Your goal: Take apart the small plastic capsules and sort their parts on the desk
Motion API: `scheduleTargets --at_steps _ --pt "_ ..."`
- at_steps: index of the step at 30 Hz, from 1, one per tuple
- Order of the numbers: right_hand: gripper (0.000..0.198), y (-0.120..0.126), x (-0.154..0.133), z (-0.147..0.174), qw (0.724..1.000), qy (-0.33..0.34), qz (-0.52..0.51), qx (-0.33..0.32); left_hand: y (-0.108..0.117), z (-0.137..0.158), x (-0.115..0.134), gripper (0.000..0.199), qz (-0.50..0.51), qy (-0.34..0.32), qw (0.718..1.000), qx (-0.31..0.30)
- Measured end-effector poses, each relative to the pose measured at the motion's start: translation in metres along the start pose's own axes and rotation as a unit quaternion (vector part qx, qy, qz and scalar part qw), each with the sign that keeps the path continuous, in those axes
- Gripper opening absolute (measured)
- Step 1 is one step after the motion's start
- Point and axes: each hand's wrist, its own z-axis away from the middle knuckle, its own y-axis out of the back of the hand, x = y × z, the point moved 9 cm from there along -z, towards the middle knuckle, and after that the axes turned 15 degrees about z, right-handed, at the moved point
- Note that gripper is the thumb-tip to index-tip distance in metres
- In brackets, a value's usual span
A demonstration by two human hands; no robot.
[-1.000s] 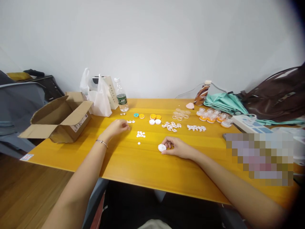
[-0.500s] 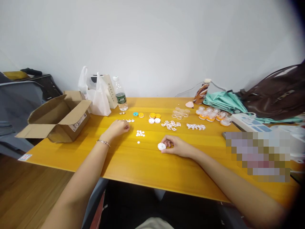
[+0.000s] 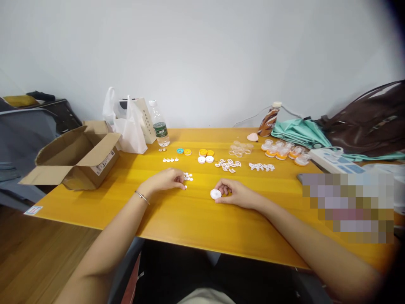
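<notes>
My right hand pinches a white round cap-like part between thumb and fingers, just above the table. My left hand is lowered to the table with its fingers drawn together, their tips at a small white disc. Just behind those fingertips lies a cluster of small white discs, partly hidden by the hand. Farther back is a row of small white pieces with stems. White leaf-like openwork pieces lie beyond my right hand.
Yellow and white round parts and clear rings lie across the table. Several orange-based clear assemblies stand at right, near a power strip. An open carton, white bag and water bottle are left.
My left hand has moved toward me and rightward, from the stemmed pieces to the single white disc. My right hand still holds the white round part in nearly the same place.
</notes>
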Motion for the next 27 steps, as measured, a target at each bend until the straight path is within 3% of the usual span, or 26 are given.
scheduleTargets --at_steps 5,9,11,14,17,22,27 --pt "0.033 0.0 0.001 0.0 1.0 -0.001 -0.005 -0.001 0.0 -0.004 0.006 0.021 -0.055 -0.034 0.998 0.014" --pt "0.032 -0.001 0.002 0.0 1.0 0.002 -0.006 -0.003 0.007 -0.003 0.026 0.02 -0.138 -0.071 0.98 0.124" --pt "0.032 -0.001 0.001 0.0 1.0 0.001 -0.008 -0.001 0.001 -0.004 0.045 0.02 -0.133 -0.111 0.973 0.15" --pt "0.032 -0.001 -0.001 -0.001 1.0 0.011 -0.016 0.003 -0.026 -0.008 0.072 0.019 -0.061 -0.173 0.979 0.089" --pt "0.03 0.0 -0.003 -0.001 0.999 0.027 -0.016 0.008 -0.047 -0.015 0.082 0.022 0.003 -0.18 0.983 0.032" --pt "0.033 0.0 -0.004 0.002 0.999 0.037 -0.015 0.009 -0.05 -0.023 0.073 0.028 0.038 -0.149 0.988 0.036" --pt "0.038 0.003 -0.007 0.004 0.999 0.048 -0.02 0.015 -0.052 -0.021 0.078 0.026 0.069 -0.167 0.983 0.031"
